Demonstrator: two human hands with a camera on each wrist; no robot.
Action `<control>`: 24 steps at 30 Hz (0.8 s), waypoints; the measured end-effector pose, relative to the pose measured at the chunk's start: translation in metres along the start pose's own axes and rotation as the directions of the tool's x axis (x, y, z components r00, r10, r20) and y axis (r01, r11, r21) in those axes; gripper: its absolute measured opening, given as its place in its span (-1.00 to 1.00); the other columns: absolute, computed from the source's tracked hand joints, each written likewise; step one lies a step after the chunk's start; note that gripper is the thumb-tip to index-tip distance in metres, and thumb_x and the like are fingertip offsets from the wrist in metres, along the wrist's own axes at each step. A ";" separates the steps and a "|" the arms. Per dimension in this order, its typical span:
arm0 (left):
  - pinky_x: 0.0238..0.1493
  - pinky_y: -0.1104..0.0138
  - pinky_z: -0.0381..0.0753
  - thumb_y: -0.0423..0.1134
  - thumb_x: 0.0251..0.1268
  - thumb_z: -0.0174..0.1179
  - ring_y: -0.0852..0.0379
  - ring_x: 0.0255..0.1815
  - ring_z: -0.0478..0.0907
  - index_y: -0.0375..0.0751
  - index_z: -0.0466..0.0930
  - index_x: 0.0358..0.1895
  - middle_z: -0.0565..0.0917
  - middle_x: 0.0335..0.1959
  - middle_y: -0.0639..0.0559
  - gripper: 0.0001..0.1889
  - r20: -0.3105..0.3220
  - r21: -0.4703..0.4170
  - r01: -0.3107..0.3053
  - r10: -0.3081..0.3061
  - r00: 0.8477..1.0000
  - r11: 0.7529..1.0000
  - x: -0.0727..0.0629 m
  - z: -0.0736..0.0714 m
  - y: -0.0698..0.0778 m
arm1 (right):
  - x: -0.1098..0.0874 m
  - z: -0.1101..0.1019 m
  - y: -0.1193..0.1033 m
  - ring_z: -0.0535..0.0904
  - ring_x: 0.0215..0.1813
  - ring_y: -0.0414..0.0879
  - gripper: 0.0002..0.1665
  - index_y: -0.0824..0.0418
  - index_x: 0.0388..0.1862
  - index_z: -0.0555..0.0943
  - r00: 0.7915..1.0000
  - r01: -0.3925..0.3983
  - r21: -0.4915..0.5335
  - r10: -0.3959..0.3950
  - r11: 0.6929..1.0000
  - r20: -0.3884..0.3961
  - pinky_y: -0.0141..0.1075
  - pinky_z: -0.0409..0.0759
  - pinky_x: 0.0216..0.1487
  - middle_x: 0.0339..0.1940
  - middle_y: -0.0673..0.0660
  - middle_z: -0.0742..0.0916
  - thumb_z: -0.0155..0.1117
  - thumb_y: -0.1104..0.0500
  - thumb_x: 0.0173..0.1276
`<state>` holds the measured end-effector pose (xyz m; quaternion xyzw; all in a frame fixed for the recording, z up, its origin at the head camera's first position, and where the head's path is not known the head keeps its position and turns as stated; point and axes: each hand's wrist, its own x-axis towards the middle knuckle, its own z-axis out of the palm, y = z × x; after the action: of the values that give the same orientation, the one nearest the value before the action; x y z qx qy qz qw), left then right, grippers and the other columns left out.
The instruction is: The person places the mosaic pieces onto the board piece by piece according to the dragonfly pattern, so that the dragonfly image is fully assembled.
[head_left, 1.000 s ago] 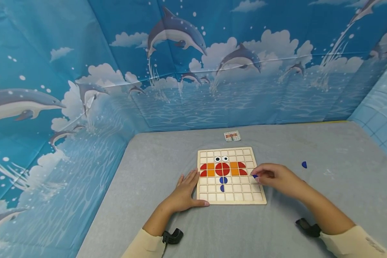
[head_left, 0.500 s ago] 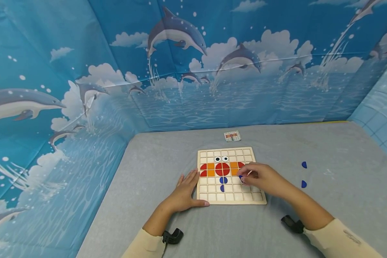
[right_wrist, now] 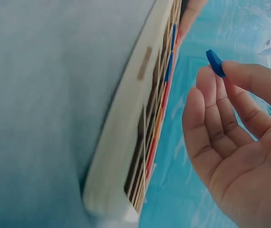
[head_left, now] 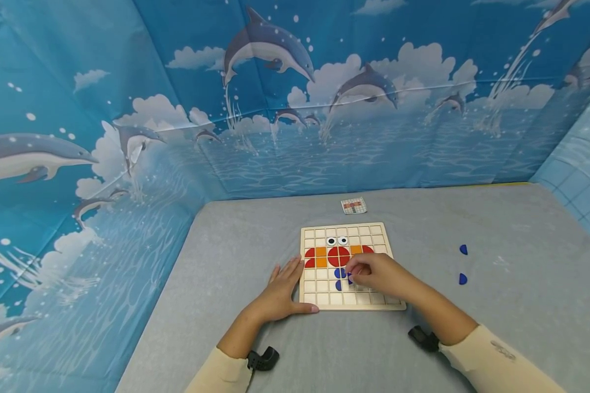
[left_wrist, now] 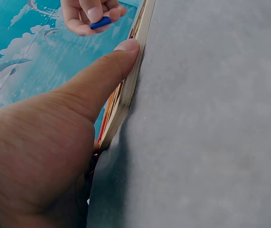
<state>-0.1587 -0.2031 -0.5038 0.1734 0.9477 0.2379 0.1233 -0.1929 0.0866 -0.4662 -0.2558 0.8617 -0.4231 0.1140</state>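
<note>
A wooden grid board (head_left: 319, 299) lies on the table, with red, orange and blue pieces and two eye pieces (head_left: 336, 240) set in its squares. My left hand (head_left: 277, 295) rests along the board's left side, its fingers straight and its thumb on the near corner. Over the middle of the board my right hand (head_left: 383, 275) pinches a blue half-circle piece (right_wrist: 215, 63) between thumb and finger. The held piece is beside the blue pieces (head_left: 340, 273) below the red circle (head_left: 338, 256). Part of the board's right side is hidden under the right hand.
Two loose blue half-circle pieces, one farther (head_left: 464, 249) and one nearer (head_left: 462, 279), lie on the grey table (head_left: 511, 295) to the right. A small pattern card (head_left: 354, 206) lies beyond the board. A dolphin-printed curtain (head_left: 295, 136) hangs behind and at the left.
My right hand has moved left from the board's right edge to its middle, carrying the blue half-circle piece. The nearer loose blue piece, hidden at first, now shows. My left hand stays put.
</note>
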 end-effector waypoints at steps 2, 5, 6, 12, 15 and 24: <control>0.67 -0.07 -0.32 0.40 0.03 0.39 0.08 0.72 -0.17 -0.13 -0.11 0.66 -0.08 0.71 0.04 0.26 0.000 0.003 0.002 -0.002 1.000 1.000 0.000 -0.001 0.000 | 0.004 0.004 -0.001 0.56 -0.30 -0.20 -0.92 0.13 -0.22 0.71 1.000 -0.013 -0.008 0.013 1.000 0.017 -0.43 0.60 -0.25 -0.41 -0.06 0.68 0.39 0.28 0.33; 0.67 -0.07 -0.32 0.40 0.02 0.39 0.08 0.72 -0.18 -0.13 -0.11 0.66 -0.09 0.71 0.04 0.26 0.002 -0.003 0.002 -0.002 1.000 1.000 -0.001 -0.001 0.000 | 0.009 0.008 -0.003 0.56 -0.32 -0.19 -0.93 0.11 -0.27 0.69 0.999 -0.041 -0.022 0.042 0.999 0.033 -0.42 0.59 -0.26 -0.43 -0.07 0.68 0.39 0.28 0.33; 0.67 -0.07 -0.32 0.41 0.03 0.38 0.08 0.72 -0.18 -0.12 -0.12 0.66 -0.09 0.71 0.04 0.26 0.003 -0.003 0.002 -0.002 1.000 1.000 -0.001 -0.001 0.000 | 0.010 0.009 -0.004 0.55 -0.33 -0.19 -0.92 0.10 -0.28 0.68 0.998 -0.047 -0.031 0.048 0.998 0.037 -0.42 0.59 -0.27 -0.44 -0.07 0.67 0.39 0.28 0.33; 0.67 -0.08 -0.33 0.41 0.03 0.38 0.08 0.72 -0.18 -0.12 -0.12 0.66 -0.09 0.71 0.05 0.26 0.004 -0.011 0.000 0.000 1.000 1.000 -0.001 -0.001 -0.001 | 0.014 0.012 -0.008 0.55 -0.36 -0.17 -0.91 0.14 -0.32 0.68 0.995 -0.088 -0.034 0.089 0.996 0.045 -0.40 0.56 -0.29 -0.47 -0.05 0.67 0.38 0.32 0.30; 0.67 -0.07 -0.33 0.41 0.03 0.38 0.08 0.72 -0.19 -0.12 -0.12 0.66 -0.10 0.71 0.05 0.26 0.008 -0.008 0.000 0.000 1.000 1.000 -0.001 -0.001 -0.001 | 0.014 0.013 -0.008 0.53 -0.38 -0.16 -0.95 0.20 -0.32 0.68 0.992 -0.108 -0.029 0.109 0.994 0.060 -0.39 0.53 -0.33 -0.48 -0.03 0.67 0.38 0.32 0.30; 0.67 -0.07 -0.33 0.41 0.03 0.38 0.09 0.73 -0.19 -0.11 -0.11 0.66 -0.09 0.71 0.05 0.26 0.011 -0.013 0.009 -0.009 1.000 1.000 -0.002 -0.002 0.001 | 0.013 0.016 -0.006 0.51 -0.39 -0.16 -0.91 0.19 -0.33 0.67 0.993 -0.097 -0.060 0.101 0.993 0.060 -0.38 0.49 -0.35 -0.49 -0.04 0.66 0.34 0.36 0.29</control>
<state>-0.1575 -0.2036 -0.5017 0.1694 0.9463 0.2425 0.1305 -0.1948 0.0657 -0.4715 -0.2292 0.8810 -0.3840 0.1546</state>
